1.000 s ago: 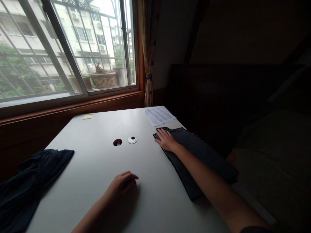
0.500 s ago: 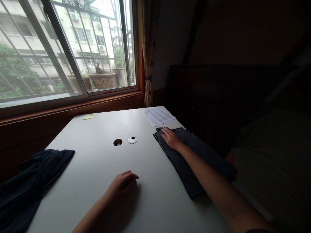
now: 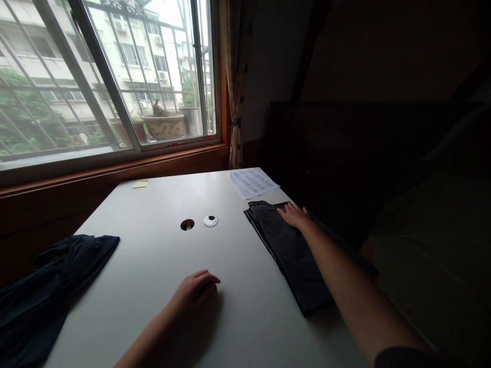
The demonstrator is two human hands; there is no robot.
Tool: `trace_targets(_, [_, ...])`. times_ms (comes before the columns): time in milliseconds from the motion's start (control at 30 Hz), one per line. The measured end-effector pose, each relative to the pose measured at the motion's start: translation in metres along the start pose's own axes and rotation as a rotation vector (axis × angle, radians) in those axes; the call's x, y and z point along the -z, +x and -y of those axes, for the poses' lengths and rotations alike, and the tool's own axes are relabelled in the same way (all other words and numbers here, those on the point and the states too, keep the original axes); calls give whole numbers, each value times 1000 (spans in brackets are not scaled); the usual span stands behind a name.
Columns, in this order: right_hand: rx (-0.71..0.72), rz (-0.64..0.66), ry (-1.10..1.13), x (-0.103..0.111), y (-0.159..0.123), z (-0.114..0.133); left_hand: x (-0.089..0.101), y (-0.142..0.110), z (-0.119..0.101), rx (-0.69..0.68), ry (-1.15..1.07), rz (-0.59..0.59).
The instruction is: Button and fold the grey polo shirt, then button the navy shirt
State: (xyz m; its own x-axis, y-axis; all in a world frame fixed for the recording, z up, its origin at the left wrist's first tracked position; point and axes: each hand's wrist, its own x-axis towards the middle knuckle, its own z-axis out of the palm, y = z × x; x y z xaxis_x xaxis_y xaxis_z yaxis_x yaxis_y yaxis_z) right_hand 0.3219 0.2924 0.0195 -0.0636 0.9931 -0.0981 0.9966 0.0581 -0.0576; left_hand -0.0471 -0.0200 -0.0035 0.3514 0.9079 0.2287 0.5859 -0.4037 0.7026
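A dark folded garment [image 3: 282,245] with white-striped edging at its far end lies along the right side of the white table [image 3: 153,286]. My right hand [image 3: 294,214] rests flat on its far part, fingers spread, palm down. The forearm crosses over the cloth and hides some of it. Near the middle of the table, my left hand [image 3: 197,286] lies loosely bent with nothing visible in it, apart from the garment. At the left edge another garment, a crumpled dark blue one [image 3: 72,266], hangs partly over the side.
Printed sheets [image 3: 253,183] lie at the far right corner, just beyond the dark garment. A yellow sticky note [image 3: 140,183] is at the back left. The tabletop has a round hole [image 3: 187,225] and a round white cap [image 3: 210,221] beside it. A window stands behind.
My right hand has slid to the right across the folded garment, whose top layer has shifted a little. My left hand has stayed in place.
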Motion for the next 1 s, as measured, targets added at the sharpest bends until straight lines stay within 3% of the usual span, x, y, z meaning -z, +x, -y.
trace_targets(200, [-124, -33, -44, 8, -3, -20, 1, 0, 0, 4, 12, 6])
trace_targets(300, [-120, -71, -64, 13, -7, -26, 1, 0, 0, 8, 12, 10])
trace_targets(433, [-38, -150, -88, 20, -19, -29, 2, 0, -2, -3, 11, 9])
trace_targets(533, [116, -191, -89, 23, -37, -37, 2, 0, -2, 1, 14, 7])
trace_targets(667, [360, -112, -70, 9, -74, -67, 1, -1, -1, 2, 14, 10])
trace_targets(833, [420, -210, -26, -20, -102, -105, 0, -2, 1, 8, 0, 17])
trace_targets(1000, [472, -233, 46, -29, -98, -113, -1, -2, 3, 22, -9, 17])
